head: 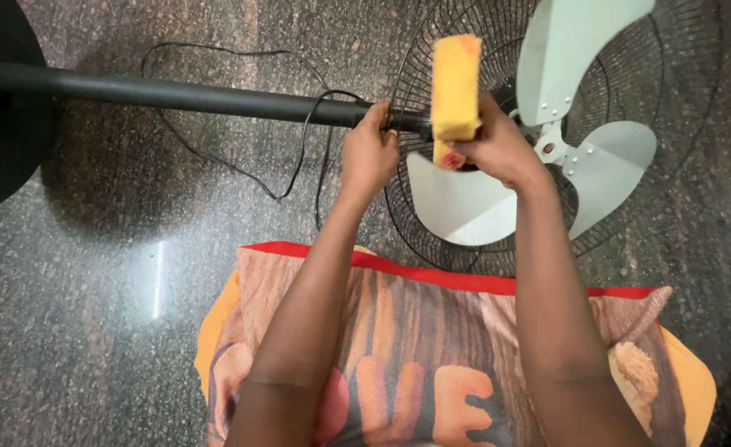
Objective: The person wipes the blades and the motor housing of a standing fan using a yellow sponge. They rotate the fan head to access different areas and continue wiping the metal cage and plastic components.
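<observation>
A standing fan lies on its side on the dark speckled floor. Its black pole point(183, 95) runs left to a round black base point(1, 116). The wire grille point(431, 215) on the right surrounds pale green blades point(465, 203). My left hand point(369, 153) grips the grille's rim where the pole joins the fan head. A yellow sponge point(455, 87) with reddish stains stands upright in my right hand point(498, 149), in front of the fan's hub.
A thin black power cord point(241, 170) loops over the floor below and above the pole. A brown and orange printed cloth point(431, 348) with a red edge covers my lap at the bottom. Light glares off the floor at the left.
</observation>
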